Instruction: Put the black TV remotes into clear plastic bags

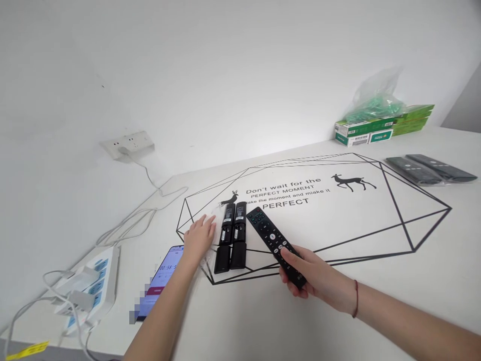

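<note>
My right hand [317, 278] is wrapped round the near end of a black remote control [272, 238], buttons facing up, its far end pointing away over the white table [263, 321]. Just left of it lie two black remotes [233, 235] side by side, backs up, with their battery covers slid down. My left hand [199, 238] rests flat with fingers stretched out, touching a clear plastic wrapper [214, 220] next to those two remotes.
A phone [161, 281] with a lit timer screen lies under my left forearm. A white power strip [88, 288] with cables sits at the left edge, and a wall socket [128, 144] behind. Green boxes [379, 128] and two bagged remotes [428, 170] lie at the far right.
</note>
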The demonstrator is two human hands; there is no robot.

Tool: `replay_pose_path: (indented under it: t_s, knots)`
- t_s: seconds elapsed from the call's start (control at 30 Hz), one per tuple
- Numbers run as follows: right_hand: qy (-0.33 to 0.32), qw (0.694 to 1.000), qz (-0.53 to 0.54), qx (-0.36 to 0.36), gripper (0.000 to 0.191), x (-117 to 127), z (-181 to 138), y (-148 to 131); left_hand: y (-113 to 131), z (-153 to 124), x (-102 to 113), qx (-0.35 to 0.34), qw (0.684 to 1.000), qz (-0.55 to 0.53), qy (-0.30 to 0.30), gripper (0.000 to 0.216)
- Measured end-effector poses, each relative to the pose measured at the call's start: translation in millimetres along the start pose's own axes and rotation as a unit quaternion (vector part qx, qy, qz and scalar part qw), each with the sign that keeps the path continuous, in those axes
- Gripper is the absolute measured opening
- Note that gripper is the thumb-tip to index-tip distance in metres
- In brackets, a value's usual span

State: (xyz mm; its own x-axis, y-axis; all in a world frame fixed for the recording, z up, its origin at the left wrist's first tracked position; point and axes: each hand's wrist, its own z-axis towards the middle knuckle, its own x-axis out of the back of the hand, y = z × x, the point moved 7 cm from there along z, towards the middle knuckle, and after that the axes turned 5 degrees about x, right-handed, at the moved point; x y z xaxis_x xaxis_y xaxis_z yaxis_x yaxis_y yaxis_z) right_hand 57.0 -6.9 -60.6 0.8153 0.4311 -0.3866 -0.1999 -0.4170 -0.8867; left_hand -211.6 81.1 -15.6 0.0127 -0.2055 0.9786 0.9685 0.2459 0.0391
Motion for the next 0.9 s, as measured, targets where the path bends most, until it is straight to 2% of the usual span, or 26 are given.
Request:
replay_pose_path:
  t_s: [0.07,0.1,0.13,0.17,0.2,0.23,0.3,0.33,0.37,0.4,0.47,0.57,0.63,0.73,0.9]
  knots:
    - [0.011,0.999,0.032,-0.002,0.044,0.6,-0.1,-0.9,14.0,-4.6,20.8,-0.019,0.995,-0.059,0.082,0.043]
    - [0.015,0.999,0.050,-0.001,0.044,0.7,0.1,-1.7,25.0,-9.2,30.1,-0.032,0.987,-0.116,0.105,0.042]
    - [0.018,0.997,0.068,0.001,0.044,0.8,0.6,-2.3,38.6,-14.7,36.7,-0.043,0.975,-0.192,0.103,0.042]
    - [0.020,0.996,0.086,0.000,0.045,1.1,1.3,-2.7,55.0,-20.4,37.5,-0.045,0.957,-0.279,0.061,0.043]
    - [0.023,0.995,0.101,-0.001,0.047,1.6,2.3,-2.7,72.4,-26.9,34.0,-0.023,0.927,-0.375,-0.004,0.044]
    - [0.026,0.993,0.115,-0.001,0.049,2.7,3.6,-2.8,93.0,-35.4,26.0,0.008,0.876,-0.474,-0.092,0.048]
    - [0.031,0.989,0.142,0.009,0.054,6.4,7.2,-3.9,143.7,-59.2,9.4,0.059,0.717,-0.636,-0.280,0.059]
    - [0.033,0.987,0.155,0.022,0.055,8.9,9.3,-5.6,164.6,-68.1,7.9,0.071,0.650,-0.688,-0.315,0.061]
    - [0.033,0.985,0.166,0.038,0.055,11.7,11.3,-7.9,180.7,-73.6,8.4,0.074,0.607,-0.722,-0.322,0.063]
    - [0.033,0.983,0.174,0.055,0.053,14.7,13.1,-10.6,192.2,-77.0,8.1,0.076,0.580,-0.744,-0.322,0.063]
    - [0.035,0.979,0.185,0.081,0.050,20.9,15.3,-15.7,203.9,-79.0,6.5,0.068,0.570,-0.760,-0.304,0.066]
    - [0.062,0.977,0.184,0.093,0.045,30.3,14.9,-20.0,206.0,-80.2,-0.7,0.036,0.600,-0.742,-0.297,0.073]
    - [0.081,0.979,0.152,0.106,0.038,33.6,12.4,-23.6,201.7,-81.6,-4.9,0.021,0.617,-0.733,-0.286,0.068]
    - [0.077,0.986,0.075,0.127,0.032,29.8,8.1,-28.7,194.8,-84.5,-6.3,0.023,0.621,-0.737,-0.266,0.063]
    - [0.029,0.997,0.024,0.063,0.046,16.3,5.5,-20.2,195.0,-88.5,1.6,-0.002,0.619,-0.731,-0.286,0.067]
